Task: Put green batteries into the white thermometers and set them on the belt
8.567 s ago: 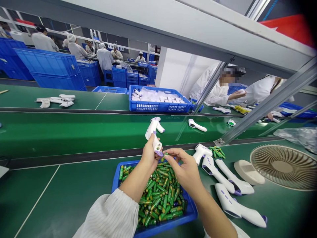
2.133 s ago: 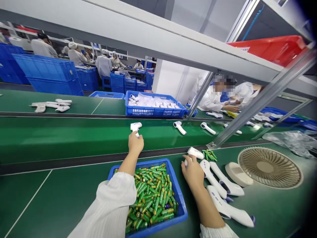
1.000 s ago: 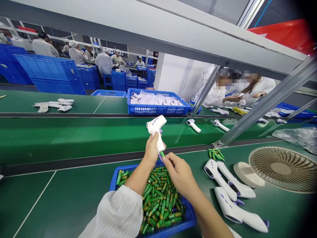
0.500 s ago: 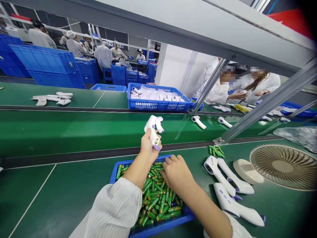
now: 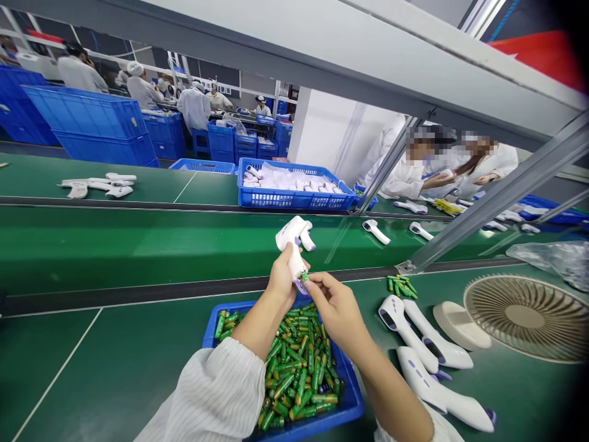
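Observation:
My left hand (image 5: pixel 281 277) is closed around the handle of a white infrared thermometer (image 5: pixel 294 242), its purple end cap hinged open toward me. At that open handle end, my right hand (image 5: pixel 335 307) pinches a green battery (image 5: pixel 305 277), partly hidden by the fingers. Below both hands sits a blue bin (image 5: pixel 354 393) full of loose green batteries (image 5: pixel 299 374). Another white thermometer (image 5: pixel 307 236) shows just behind the held one, on the green belt.
Several white thermometers (image 5: pixel 444 390) lie to the right, near a small pile of batteries (image 5: pixel 401 285) and a beige fan (image 5: pixel 524 316). A blue basket (image 5: pixel 294 197) of thermometers stands across the belt (image 5: pixel 138 245). A slanted metal post (image 5: pixel 488 196) rises at right. Co-workers (image 5: pixel 414 166) sit beyond.
My right hand has come up out of the battery bin with a green battery, to the thermometer's open handle end. My left hand and thermometer have shifted slightly right.

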### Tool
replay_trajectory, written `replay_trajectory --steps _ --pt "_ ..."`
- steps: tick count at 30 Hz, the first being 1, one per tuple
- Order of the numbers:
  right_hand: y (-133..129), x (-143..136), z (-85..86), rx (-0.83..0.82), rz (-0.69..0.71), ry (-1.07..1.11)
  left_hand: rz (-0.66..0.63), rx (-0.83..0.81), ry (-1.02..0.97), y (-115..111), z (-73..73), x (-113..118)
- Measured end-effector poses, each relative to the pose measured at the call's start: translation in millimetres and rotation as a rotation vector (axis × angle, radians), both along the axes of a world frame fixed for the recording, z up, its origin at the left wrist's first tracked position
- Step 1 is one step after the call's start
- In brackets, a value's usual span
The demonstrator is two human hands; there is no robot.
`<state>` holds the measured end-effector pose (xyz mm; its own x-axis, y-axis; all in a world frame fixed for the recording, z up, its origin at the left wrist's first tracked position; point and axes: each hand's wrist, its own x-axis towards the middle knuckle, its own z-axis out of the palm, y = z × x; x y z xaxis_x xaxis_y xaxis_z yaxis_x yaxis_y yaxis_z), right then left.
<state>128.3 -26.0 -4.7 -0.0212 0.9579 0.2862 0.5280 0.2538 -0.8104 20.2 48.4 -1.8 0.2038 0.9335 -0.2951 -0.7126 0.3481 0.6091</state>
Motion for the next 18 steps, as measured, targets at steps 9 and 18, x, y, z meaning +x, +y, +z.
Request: replay_trajectory --steps 9,18 --pt "12.8 -1.3 -8.4 0.592 -0.148 -0.232 -0.1 -0.186 -0.11 -0.1 -2.2 0.9" --pt "17.1 11.3 -15.3 0.705 -0.029 -0.541 -0.08 -0.27 -0.053 0.5 -1.4 1.0"
